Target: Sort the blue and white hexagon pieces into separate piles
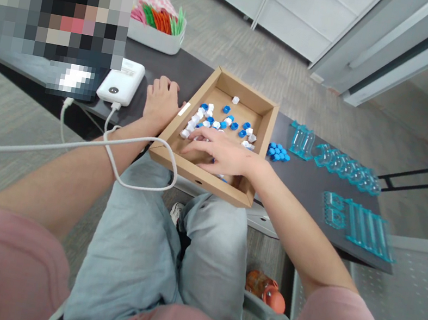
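Note:
A shallow cardboard box [264, 136] sits tilted at the near edge of a dark table [305, 179], holding several small blue and white caps [220, 122]. My right hand [223, 153] reaches into the box, fingers stretched out flat over the caps at its near side. My left hand [160, 103] rests on the table against the box's left wall, fingers curled under, with nothing visible in them.
A small heap of blue caps [278, 152] lies right of the box, then rows of clear turquoise tubes [345, 169] and racks [363, 227]. A white power bank [120, 81] with a cable [76, 144] lies left. A bin of coloured items [157, 26] stands behind.

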Available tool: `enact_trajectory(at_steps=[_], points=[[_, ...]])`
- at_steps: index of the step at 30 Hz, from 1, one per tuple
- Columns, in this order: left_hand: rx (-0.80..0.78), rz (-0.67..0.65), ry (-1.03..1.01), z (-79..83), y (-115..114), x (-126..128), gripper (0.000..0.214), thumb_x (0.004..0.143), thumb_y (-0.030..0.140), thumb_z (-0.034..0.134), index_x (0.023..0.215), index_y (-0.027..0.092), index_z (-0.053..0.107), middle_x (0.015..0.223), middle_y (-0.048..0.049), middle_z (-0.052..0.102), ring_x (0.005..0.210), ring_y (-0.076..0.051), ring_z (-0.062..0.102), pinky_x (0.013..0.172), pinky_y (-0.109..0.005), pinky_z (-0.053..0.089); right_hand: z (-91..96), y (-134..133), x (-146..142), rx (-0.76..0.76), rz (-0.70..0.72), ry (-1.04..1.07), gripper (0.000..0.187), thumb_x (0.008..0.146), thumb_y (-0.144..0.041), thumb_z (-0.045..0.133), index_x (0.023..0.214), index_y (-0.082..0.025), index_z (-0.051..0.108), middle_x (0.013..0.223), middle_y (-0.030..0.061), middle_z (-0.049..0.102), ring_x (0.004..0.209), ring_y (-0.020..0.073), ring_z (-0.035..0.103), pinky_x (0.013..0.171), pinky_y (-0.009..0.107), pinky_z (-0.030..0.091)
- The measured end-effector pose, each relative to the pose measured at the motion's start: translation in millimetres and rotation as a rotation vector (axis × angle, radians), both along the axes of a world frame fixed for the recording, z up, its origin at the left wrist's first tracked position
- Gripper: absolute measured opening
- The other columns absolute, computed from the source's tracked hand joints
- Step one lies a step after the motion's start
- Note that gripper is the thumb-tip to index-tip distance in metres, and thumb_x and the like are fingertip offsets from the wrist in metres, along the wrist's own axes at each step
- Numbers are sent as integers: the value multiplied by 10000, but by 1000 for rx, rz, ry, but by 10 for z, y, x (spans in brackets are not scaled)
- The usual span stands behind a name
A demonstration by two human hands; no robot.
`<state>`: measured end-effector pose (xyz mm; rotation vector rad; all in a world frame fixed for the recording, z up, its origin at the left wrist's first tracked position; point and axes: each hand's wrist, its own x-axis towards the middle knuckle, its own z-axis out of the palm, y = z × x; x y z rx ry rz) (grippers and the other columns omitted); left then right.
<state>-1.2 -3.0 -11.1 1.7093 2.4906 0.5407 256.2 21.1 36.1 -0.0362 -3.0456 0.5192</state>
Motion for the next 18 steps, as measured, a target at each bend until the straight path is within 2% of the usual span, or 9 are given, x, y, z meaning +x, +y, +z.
enact_trajectory(at_steps=[2, 4, 7, 9, 11, 13, 16, 18], points=[[3, 7, 3, -2, 3, 3, 694, 1032, 554, 598, 1637, 214, 583, 1689, -299, 557, 1623, -509, 501, 1305, -613, 414, -7, 1, 37, 5, -21, -18, 311, 1061, -301, 750, 1368, -280, 793, 1568, 152, 640, 1364, 341, 639, 1168, 527, 532], [11, 17, 4, -9, 7, 3, 675, 1046, 546, 577, 1626, 202, 594, 1673, -299, 567, 1616, -499, 515, 1308, -599, 420, -2, 3, 69, 71, -135, -27, 251, 1093, -286, 707, 1325, -250, 798, 1538, 175, 653, 1319, 350, 654, 1137, 522, 529], [23, 24, 1, -20, 12, 0, 645, 1059, 505, 545, 1619, 189, 608, 1652, -296, 587, 1607, -493, 528, 1304, -601, 427, 47, 20, 134, 160, -322, -16, 284, 1119, -238, 640, 1375, -215, 761, 1495, 191, 669, 1264, 352, 664, 1090, 501, 519], [27, 20, -2, -17, 10, 1, 631, 1058, 473, 534, 1615, 186, 616, 1644, -296, 597, 1598, -494, 533, 1298, -612, 427, 86, 36, 199, 134, -310, -37, 372, 1088, -295, 726, 1451, -213, 715, 1486, 178, 665, 1242, 345, 665, 1070, 478, 522], [21, 25, -5, -1, 0, 8, 612, 1068, 445, 512, 1606, 175, 622, 1650, -297, 593, 1595, -486, 529, 1298, -608, 418, 103, 47, 276, 83, -216, -103, 564, 998, -358, 860, 1516, -231, 675, 1482, 152, 657, 1245, 341, 664, 1059, 456, 528], [1, 26, -10, 27, -16, 18, 594, 1092, 422, 474, 1600, 150, 616, 1676, -293, 571, 1598, -460, 516, 1307, -580, 401, 107, 45, 352, 102, -188, -165, 649, 934, -335, 916, 1526, -234, 669, 1468, 146, 657, 1257, 349, 664, 1062, 454, 519], [-40, 21, -25, 74, -41, 30, 588, 1119, 396, 433, 1605, 105, 591, 1711, -283, 536, 1606, -423, 481, 1325, -540, 368, 193, -22, 447, 230, -343, -116, 495, 986, -243, 827, 1462, -193, 701, 1444, 191, 676, 1254, 373, 673, 1079, 486, 490], [-55, 17, -37, 97, -51, 34, 590, 1126, 402, 425, 1608, 99, 580, 1720, -279, 523, 1609, -419, 464, 1330, -542, 352, 364, -149, 495, 238, -434, 6, 402, 1072, -247, 714, 1471, -198, 703, 1451, 206, 695, 1256, 374, 684, 1082, 504, 495]])
